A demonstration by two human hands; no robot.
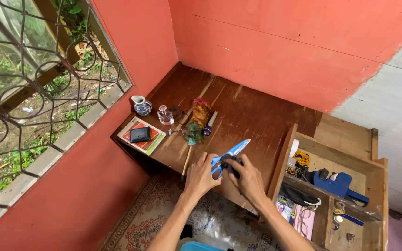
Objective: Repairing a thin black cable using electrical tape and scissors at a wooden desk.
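Note:
My left hand [201, 175] and my right hand [247, 179] meet over the front edge of a dark wooden desk [252, 116]. Together they hold blue-handled scissors [231, 153], whose blades point up and right. My right hand also closes on a small black object at the scissors' handles; what it is cannot be told. Just left of my hands lies a feather duster [195, 123] with a thin wooden stick.
At the desk's left end are a small blue-and-white jug [140, 106], a glass bottle [165, 115] and a black wallet [140, 134] on coloured booklets. A wooden shelf unit [350, 186] to the right holds blue tools and clutter. Patterned rug below, barred window left.

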